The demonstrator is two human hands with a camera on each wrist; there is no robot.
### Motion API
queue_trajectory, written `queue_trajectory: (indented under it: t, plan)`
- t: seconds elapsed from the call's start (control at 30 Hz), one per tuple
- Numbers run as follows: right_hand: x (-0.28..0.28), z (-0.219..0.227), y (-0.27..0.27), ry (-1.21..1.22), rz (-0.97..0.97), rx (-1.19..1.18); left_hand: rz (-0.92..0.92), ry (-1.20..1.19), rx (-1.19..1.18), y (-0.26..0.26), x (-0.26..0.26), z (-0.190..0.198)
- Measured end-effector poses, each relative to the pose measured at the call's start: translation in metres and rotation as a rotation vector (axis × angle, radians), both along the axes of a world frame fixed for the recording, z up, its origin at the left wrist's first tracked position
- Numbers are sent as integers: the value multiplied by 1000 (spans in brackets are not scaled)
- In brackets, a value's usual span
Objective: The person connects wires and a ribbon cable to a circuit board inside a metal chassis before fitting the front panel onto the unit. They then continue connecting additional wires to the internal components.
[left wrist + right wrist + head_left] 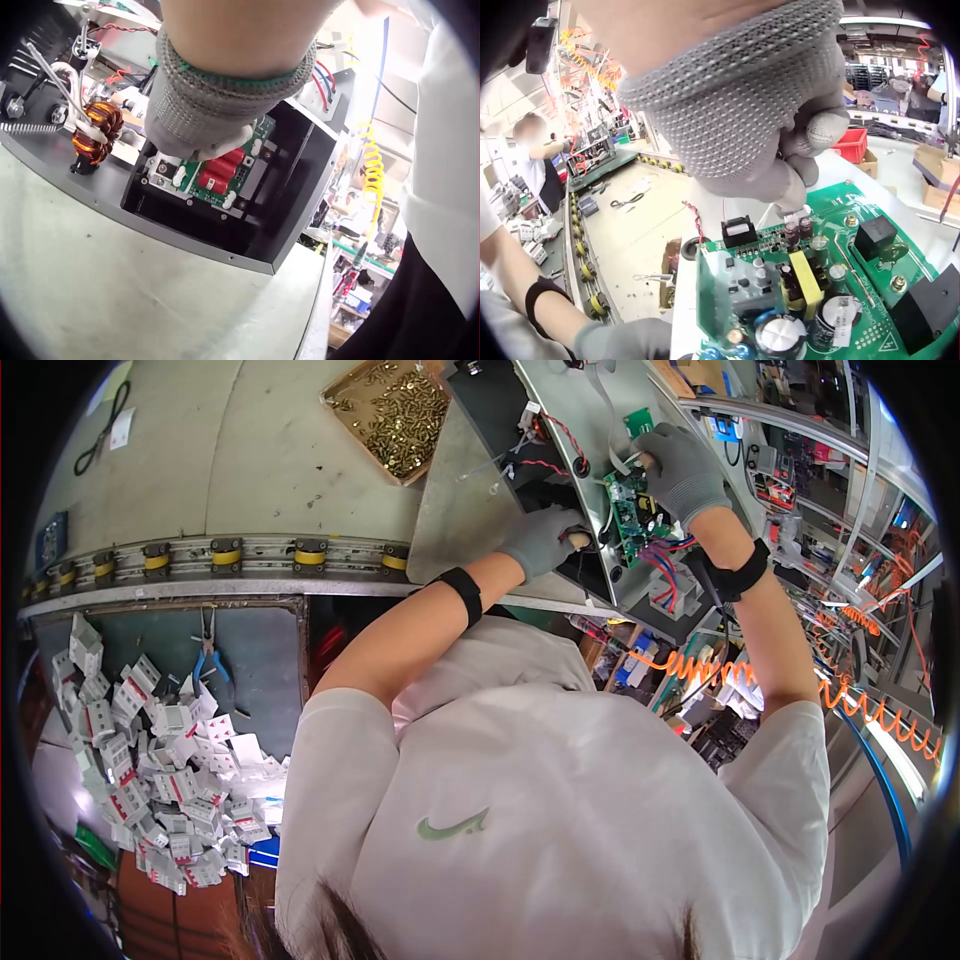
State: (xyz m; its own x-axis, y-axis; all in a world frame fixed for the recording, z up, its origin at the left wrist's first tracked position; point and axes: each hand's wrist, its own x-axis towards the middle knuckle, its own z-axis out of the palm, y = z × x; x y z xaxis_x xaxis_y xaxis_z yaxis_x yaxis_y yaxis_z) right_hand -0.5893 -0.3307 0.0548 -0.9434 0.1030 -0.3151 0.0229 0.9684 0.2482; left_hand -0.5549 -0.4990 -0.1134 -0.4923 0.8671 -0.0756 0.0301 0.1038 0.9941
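In the head view my right hand (683, 475), in a grey glove, bends its fingers over a green circuit board (625, 520) and pinches the end of a pale ribbon cable (606, 408). The right wrist view has those fingertips right at a small white connector on the board's edge, near capacitors and a yellow transformer (803, 283). My left hand (545, 540), also gloved, reaches into the open dark metal chassis (199, 234). Beneath it in the left wrist view are red cylindrical components (215, 180) and a copper coil (97, 131). Its fingers are largely hidden.
A cardboard box of brass screws (400, 425) is on the bench to the left. Along the front edge runs a roller rail (227, 555). White breakers (180, 785) lie heaped at lower left beside blue-handled pliers (210, 660). An orange coiled hose (690, 665) hangs at the right.
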Motion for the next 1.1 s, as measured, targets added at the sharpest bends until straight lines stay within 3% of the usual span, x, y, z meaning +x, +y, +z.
queue_trajectory:
  t: [0.07, 0.13, 0.2, 0.33, 0.4, 0.5, 0.63, 0.7, 0.83, 0.9, 1.03, 1.1]
  plan:
    - [-4, 4, -5, -123, -199, -2, -8, -128, 28, 3, 1, -4]
    - [-14, 15, -11, -170, -260, -6, -8, -104, 49, 9, 7, -14]
    - [-24, 25, -19, -372, -526, -163, 152, 85, 34, 8, 15, -15]
    - [-21, 21, -3, -376, -580, -291, 286, 114, 8, 6, 21, -4]
    - [-19, 20, 6, -399, -745, -497, 258, 89, 51, 4, 17, -1]
    - [-13, 14, 14, -318, -718, -599, 255, 74, 44, 8, 16, -2]
    - [-7, 11, 14, -269, -751, -539, 252, 105, 49, 7, 16, -3]
    - [-3, 8, 14, -128, -528, -411, 233, 113, 19, 7, 17, -2]
    - [9, -1, 18, -26, -527, -491, 228, 107, 13, 5, 14, 0]
    - [15, -1, 21, 47, -289, -464, 224, 65, 25, 5, 12, 1]
    - [14, 1, 14, 63, -434, -492, 224, 48, -8, 4, 13, 5]
    - [5, 7, 10, -81, -685, -466, 270, 14, 7, 4, 15, 5]
